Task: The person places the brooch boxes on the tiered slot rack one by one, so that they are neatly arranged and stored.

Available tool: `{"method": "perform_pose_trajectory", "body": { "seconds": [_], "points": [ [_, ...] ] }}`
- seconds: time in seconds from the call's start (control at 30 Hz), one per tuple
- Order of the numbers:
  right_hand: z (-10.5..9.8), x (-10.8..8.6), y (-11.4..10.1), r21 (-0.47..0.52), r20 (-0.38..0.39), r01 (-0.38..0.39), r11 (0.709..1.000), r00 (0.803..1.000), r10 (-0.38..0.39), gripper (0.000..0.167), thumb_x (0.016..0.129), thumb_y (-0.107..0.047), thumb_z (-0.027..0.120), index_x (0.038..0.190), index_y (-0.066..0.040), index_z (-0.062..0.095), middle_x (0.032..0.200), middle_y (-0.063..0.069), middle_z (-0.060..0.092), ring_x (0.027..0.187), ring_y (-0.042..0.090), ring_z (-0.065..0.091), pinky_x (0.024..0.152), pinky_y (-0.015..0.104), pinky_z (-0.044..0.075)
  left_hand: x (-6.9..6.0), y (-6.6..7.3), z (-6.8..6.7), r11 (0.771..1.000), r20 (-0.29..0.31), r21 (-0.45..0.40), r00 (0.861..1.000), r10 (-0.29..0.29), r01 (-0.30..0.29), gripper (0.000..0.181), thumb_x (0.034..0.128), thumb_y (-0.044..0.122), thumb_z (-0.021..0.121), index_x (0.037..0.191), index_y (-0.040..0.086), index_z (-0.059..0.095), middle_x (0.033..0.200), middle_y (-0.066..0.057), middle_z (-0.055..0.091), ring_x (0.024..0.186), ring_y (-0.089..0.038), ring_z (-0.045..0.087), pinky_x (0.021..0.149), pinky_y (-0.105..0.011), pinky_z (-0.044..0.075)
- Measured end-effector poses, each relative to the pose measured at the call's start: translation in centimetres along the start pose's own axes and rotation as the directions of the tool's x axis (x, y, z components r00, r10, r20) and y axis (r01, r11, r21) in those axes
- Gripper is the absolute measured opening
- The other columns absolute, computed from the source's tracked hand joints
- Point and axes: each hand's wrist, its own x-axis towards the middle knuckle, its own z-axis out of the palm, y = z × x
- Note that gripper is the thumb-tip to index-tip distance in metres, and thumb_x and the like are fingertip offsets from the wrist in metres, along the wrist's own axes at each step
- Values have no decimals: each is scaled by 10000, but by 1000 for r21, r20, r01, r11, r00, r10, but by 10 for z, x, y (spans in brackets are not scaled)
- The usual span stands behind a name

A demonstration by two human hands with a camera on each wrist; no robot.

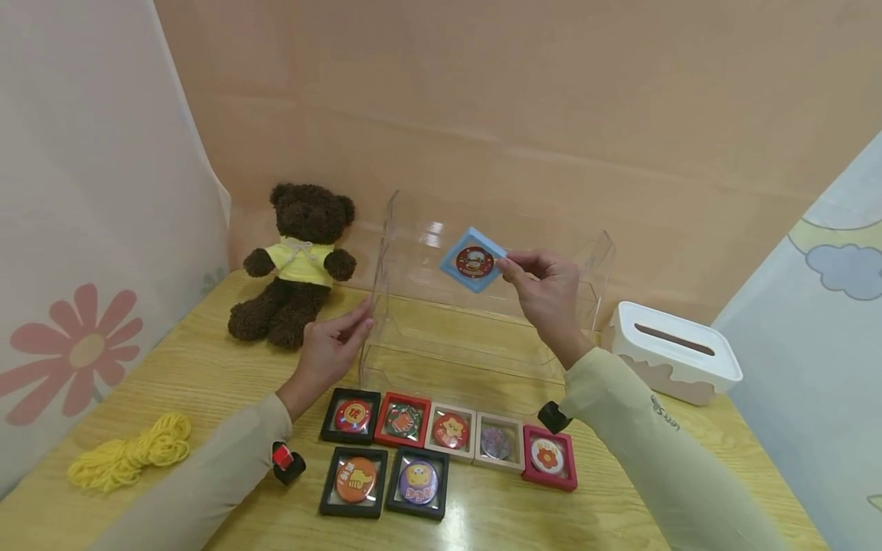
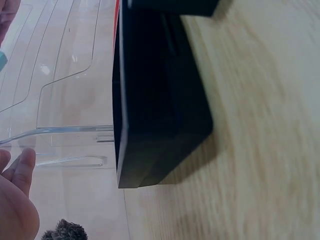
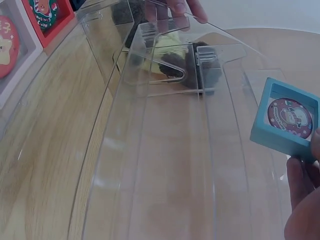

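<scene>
A light blue square frame with a round red badge [image 1: 475,262] is pinched at one corner by my right hand [image 1: 547,295], held up over a clear tiered plastic stand [image 1: 455,337]. The right wrist view shows the blue frame [image 3: 285,119] at the right, thumb and fingers of my right hand [image 3: 305,190] on its edge. My left hand [image 1: 329,353] holds the stand's left side panel between thumb and fingers. In the left wrist view, the fingers of my left hand [image 2: 17,195] are beside the clear panel edge [image 2: 65,130], partly cut off by the picture's border.
Several framed badges lie in two rows before the stand, including a black one [image 1: 353,482] and a dark pink one [image 1: 549,458]. A brown teddy bear [image 1: 303,264] sits behind left, yellow cord [image 1: 131,453] lies front left, and a white tissue box [image 1: 671,352] stands right.
</scene>
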Motion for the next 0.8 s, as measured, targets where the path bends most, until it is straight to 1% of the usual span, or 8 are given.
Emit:
{"method": "perform_pose_trajectory", "body": {
  "seconds": [0.17, 0.33, 0.4, 0.47, 0.57, 0.7, 0.8],
  "points": [
    [14, 1, 6, -44, -3, -15, 999, 1000, 15, 171, 796, -64, 766, 872, 78, 706, 884, 161, 682, 735, 139, 657, 646, 263, 565, -2, -4, 0, 1000, 4, 14, 1000, 16, -16, 336, 825, -146, 644, 1159, -143, 603, 1090, -238, 625, 831, -300, 673, 665, -130, 512],
    [24, 1, 9, -87, 1, -37, 996, 999, 37, 166, 794, -77, 772, 864, 61, 710, 879, 138, 680, 742, 119, 642, 629, 220, 549, -1, -4, 0, 1000, 14, -4, 1000, -14, 14, 334, 839, -139, 634, 1171, -138, 598, 1105, -243, 614, 861, -304, 665, 693, -143, 513],
    [27, 0, 9, -93, 16, -48, 995, 999, 50, 159, 798, -63, 766, 867, 68, 707, 891, 143, 674, 747, 112, 637, 636, 215, 548, -3, -10, 2, 1000, 13, -9, 1000, -25, 25, 336, 843, -128, 637, 1177, -122, 602, 1111, -232, 614, 865, -296, 664, 694, -143, 513],
    [29, -2, 6, -95, 34, -60, 994, 997, 63, 144, 803, -34, 755, 868, 83, 702, 895, 158, 667, 749, 115, 631, 642, 208, 547, -5, -19, 3, 1000, 11, -12, 1000, -23, 24, 340, 843, -114, 646, 1181, -103, 609, 1114, -214, 617, 865, -278, 666, 689, -141, 512],
    [34, -6, -7, -137, 67, -52, 989, 996, 62, 128, 812, -1, 738, 875, 103, 696, 883, 184, 663, 756, 162, 636, 645, 194, 541, -9, -34, 5, 1000, 9, -6, 1000, -9, 9, 347, 847, -82, 662, 1191, -59, 620, 1121, -168, 624, 858, -232, 670, 671, -140, 513],
    [40, -9, -24, -211, 102, -49, 976, 992, 72, 138, 825, 10, 722, 894, 124, 688, 882, 203, 665, 785, 254, 643, 654, 181, 529, -9, -39, 4, 1000, 10, -8, 1000, 14, -14, 342, 866, -38, 662, 1206, -12, 626, 1132, -116, 628, 850, -184, 674, 653, -156, 524],
    [42, -7, -13, -235, 120, -58, 970, 989, 88, 154, 831, -63, 736, 888, 78, 711, 881, 157, 678, 791, 239, 647, 650, 183, 527, -9, -40, 4, 1000, 12, -16, 1000, 25, -25, 345, 866, -35, 664, 1208, -12, 627, 1136, -116, 629, 834, -189, 679, 636, -165, 531]
  ]
}}
